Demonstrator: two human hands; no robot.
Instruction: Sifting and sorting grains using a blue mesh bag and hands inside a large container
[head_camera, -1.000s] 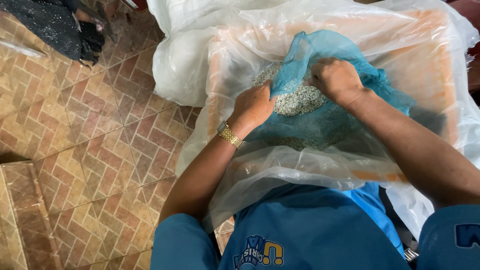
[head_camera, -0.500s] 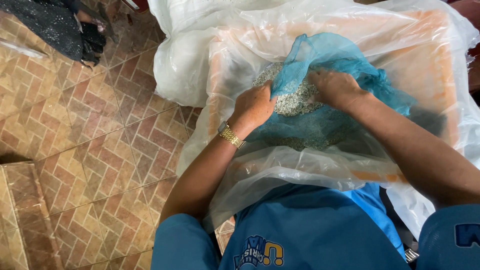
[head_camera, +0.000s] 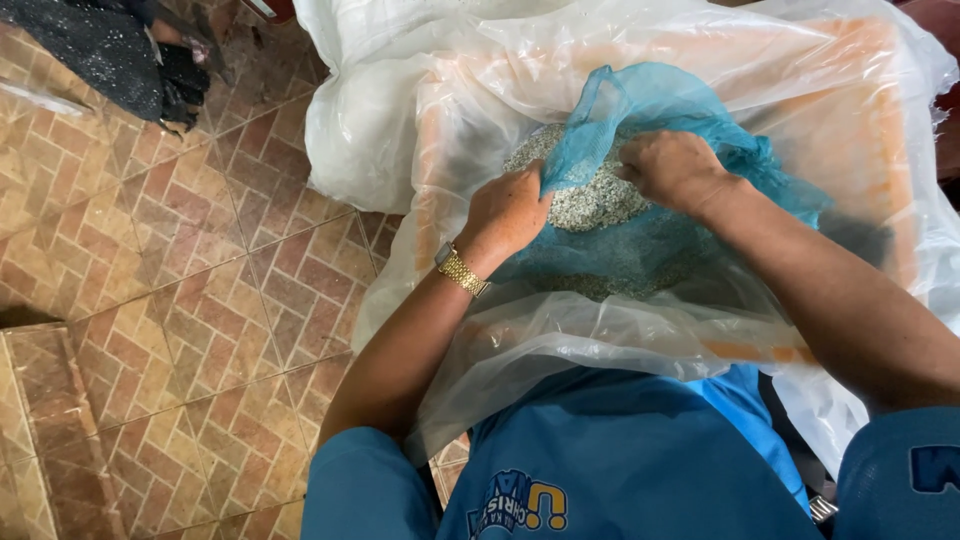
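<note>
Hands (head_camera: 505, 212) gripping blue mesh bag (head_camera: 640, 110)

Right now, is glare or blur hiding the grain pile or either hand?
Head view: sharp, evenly lit; soft sheen on the clear plastic sheet, no harsh glare; grain pile partly veiled by the blue mesh bag; left hand and right hand clear.

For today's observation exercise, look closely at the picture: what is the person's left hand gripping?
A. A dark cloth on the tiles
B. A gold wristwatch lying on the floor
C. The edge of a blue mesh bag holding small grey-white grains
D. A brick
C: the left hand pinches the rim of the blue mesh bag above the pale grains.
</note>
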